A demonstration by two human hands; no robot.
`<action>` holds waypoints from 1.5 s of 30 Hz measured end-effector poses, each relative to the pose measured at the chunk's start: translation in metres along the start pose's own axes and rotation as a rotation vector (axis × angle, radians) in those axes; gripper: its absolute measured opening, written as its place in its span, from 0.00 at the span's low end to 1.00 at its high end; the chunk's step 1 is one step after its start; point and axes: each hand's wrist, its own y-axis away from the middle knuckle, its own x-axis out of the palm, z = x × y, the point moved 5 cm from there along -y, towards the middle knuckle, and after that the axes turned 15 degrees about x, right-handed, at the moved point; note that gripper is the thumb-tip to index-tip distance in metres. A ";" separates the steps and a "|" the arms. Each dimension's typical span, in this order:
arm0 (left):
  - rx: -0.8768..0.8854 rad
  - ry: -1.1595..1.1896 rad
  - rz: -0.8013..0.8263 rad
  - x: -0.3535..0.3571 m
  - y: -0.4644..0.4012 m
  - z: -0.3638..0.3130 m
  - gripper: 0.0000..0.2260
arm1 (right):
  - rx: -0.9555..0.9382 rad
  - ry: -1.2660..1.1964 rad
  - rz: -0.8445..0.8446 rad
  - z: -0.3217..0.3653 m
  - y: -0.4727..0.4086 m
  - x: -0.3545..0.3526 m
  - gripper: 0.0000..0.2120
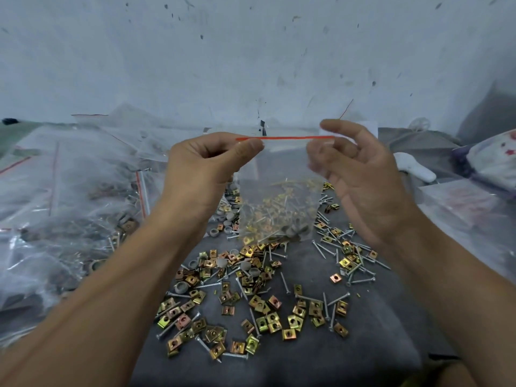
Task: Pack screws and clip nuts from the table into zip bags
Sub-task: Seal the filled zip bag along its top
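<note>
A clear zip bag (279, 191) with a red seal strip (284, 138) along its top hangs in the air above the middle of the table (349, 344), held level between both hands. The left hand (206, 160) pinches the left end of the strip between thumb and forefinger, the other fingers curled under. The right hand (360, 174) holds the right end, thumb over the strip and fingers seen blurred through the plastic behind it; the remaining fingers are loosely spread. The bottom of the bag holds a small load of screws, yellowish clip nuts and a few grey round caps. Directly below and toward the near edge, the dark grey table surface is strewn with loose clip nuts (259, 303) in gold and copper tones, mixed with silver screws (337, 298) lying at all angles. Some grey plastic caps (223, 262) lie among them toward the middle. A further scatter of screws and nuts lies right of the bag. Along the left edge sits a heap of filled zip bags (61, 196), red strips showing here and there. At the right edge lie more clear bags (463, 208), a white object (413, 167) and a patterned cloth bundle (494, 163). A stained pale wall (251, 57) rises behind the far edge.
</note>
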 end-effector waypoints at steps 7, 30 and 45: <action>0.017 0.045 0.038 0.006 0.003 0.002 0.05 | -0.011 0.031 -0.034 -0.003 0.005 0.007 0.20; -0.073 0.080 0.099 0.021 0.010 0.005 0.00 | -0.061 0.181 -0.045 -0.005 0.011 0.021 0.15; -0.025 -0.027 0.113 0.007 0.002 -0.003 0.07 | -0.040 0.192 -0.074 0.013 0.009 0.011 0.20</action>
